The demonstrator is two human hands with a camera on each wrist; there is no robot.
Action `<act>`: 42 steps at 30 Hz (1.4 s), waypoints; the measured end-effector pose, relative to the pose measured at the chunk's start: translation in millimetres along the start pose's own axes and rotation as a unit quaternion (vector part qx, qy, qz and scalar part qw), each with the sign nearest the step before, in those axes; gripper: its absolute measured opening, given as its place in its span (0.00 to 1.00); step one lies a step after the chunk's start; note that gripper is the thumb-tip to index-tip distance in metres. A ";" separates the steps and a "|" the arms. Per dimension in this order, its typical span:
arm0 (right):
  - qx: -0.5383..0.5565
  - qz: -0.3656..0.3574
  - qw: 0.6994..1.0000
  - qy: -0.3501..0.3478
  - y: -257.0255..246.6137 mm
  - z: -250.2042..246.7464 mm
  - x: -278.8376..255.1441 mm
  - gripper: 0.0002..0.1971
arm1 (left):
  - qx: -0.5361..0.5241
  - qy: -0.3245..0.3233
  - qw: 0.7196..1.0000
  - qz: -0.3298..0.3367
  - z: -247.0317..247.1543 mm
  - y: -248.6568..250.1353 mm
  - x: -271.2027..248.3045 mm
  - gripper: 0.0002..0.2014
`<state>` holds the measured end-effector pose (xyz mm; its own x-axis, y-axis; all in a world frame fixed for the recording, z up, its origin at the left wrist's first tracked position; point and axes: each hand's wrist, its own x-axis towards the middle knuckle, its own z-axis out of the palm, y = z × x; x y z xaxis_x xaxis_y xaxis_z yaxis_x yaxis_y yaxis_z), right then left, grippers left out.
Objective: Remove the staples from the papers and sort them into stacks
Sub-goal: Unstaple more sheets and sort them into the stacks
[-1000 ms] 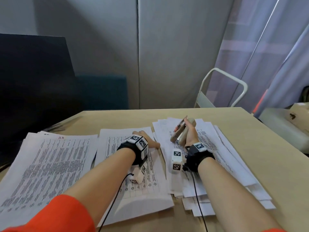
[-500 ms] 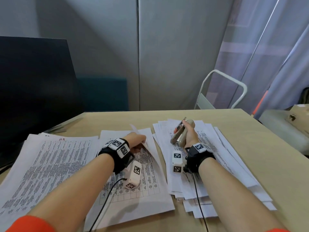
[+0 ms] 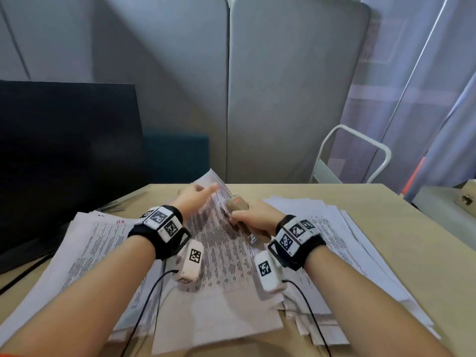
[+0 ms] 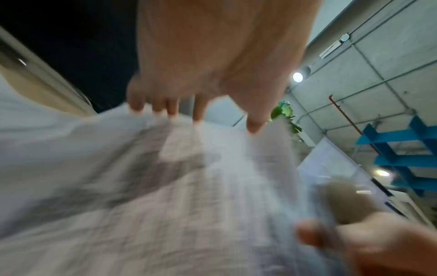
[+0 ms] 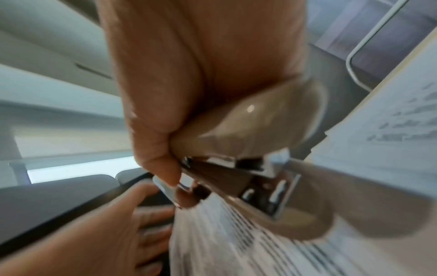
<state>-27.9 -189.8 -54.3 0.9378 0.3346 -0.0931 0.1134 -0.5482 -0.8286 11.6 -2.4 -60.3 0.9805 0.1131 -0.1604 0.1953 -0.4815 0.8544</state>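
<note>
Right hand [image 3: 253,217] has its grip wrapped around the beige stapler [image 5: 248,134], fingers curled over the body, metal end aimed at the far corner of the sheet [image 3: 219,243], probably so it can dig under a staple there. Left hand [image 3: 192,199] is just beside it, fingers mostly straight, propping that corner up off the surface [image 3: 412,253]. Whether the thumb is pinching the paper I can't tell, it's blurry. Either side of the grip sit the piles: loose stack [image 3: 342,243] to the right, another stack [image 3: 85,248] out left.
</note>
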 end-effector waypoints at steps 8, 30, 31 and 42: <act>0.152 -0.153 0.965 0.150 -47.0 -46.4 -4.5 0.02 | -0.292 0.099 0.932 0.189 -77.1 23.9 -23.4 0.11; 0.395 -0.315 0.683 0.528 -165.8 -119.2 -28.8 0.06 | -0.079 0.160 0.941 0.287 -13.2 71.0 -59.1 0.12; 0.403 -0.311 0.694 0.509 -172.4 -122.8 -27.3 0.06 | -0.079 0.154 0.941 0.292 -8.9 75.2 -60.3 0.11; 0.325 -0.265 0.782 0.461 -170.5 -143.6 -24.0 0.09 | -0.058 0.086 0.941 0.322 31.6 106.1 -82.6 0.12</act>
<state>-22.6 -214.5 168.5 0.6877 -0.4759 0.5482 0.6568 0.0861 -0.7491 -48.0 -90.3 28.1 0.8754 -0.0264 0.4827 -0.4517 -0.4003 0.7973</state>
